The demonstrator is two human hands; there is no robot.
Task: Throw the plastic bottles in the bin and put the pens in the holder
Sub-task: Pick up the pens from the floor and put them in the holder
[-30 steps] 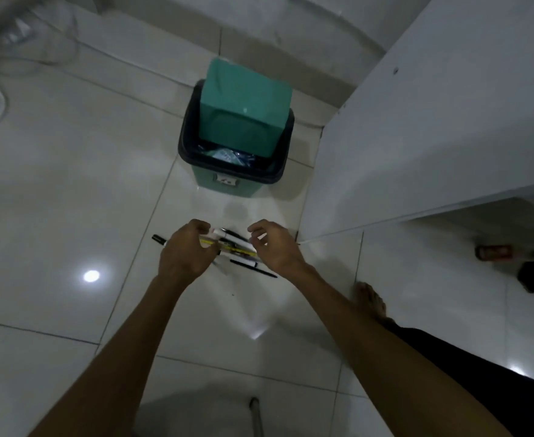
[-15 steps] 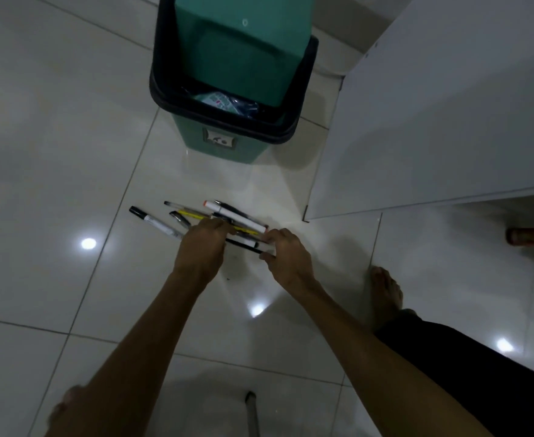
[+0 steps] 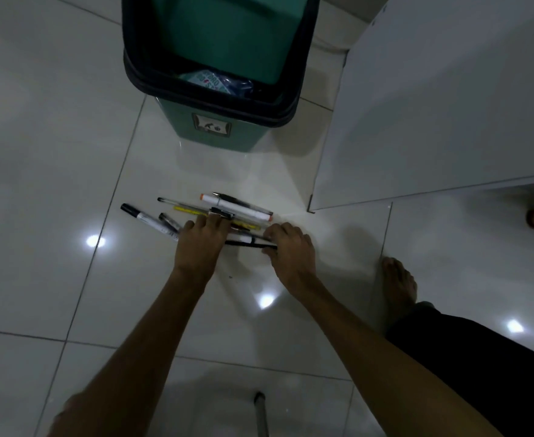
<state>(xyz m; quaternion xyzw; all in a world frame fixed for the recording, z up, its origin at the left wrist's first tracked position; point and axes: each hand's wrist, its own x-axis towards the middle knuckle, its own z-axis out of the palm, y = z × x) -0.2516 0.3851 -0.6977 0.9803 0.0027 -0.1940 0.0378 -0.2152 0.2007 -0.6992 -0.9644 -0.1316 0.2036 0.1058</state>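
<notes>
We see both hands down on the white tiled floor, working at a loose cluster of pens that lies just in front of one green bin.

We count about seven pens, though some overlap and pass under the fingers, so the total is not certain. There is a white marker with orange ends, a black pen touching its far side, a clear-barrelled pen, a yellow pen, a white marker with a black cap out to the left, a short dark-capped pen beside it, and a thin black pen nearest us.

The left hand lies palm down over the middle of the cluster, fingers pressed onto several barrels; we cannot tell whether it grips any of them. The right hand is curled at the right end of the pile, its fingers touching the thin black pen and a white barrel beside it.

The bin has a black rim and a tilted green lid, with crumpled plastic and a printed label showing inside; the writing there is too blurred to read. One small sticker on the bin's front carries a pictogram we cannot make out.

One bare foot stands to the right, beside a white cabinet.
</notes>
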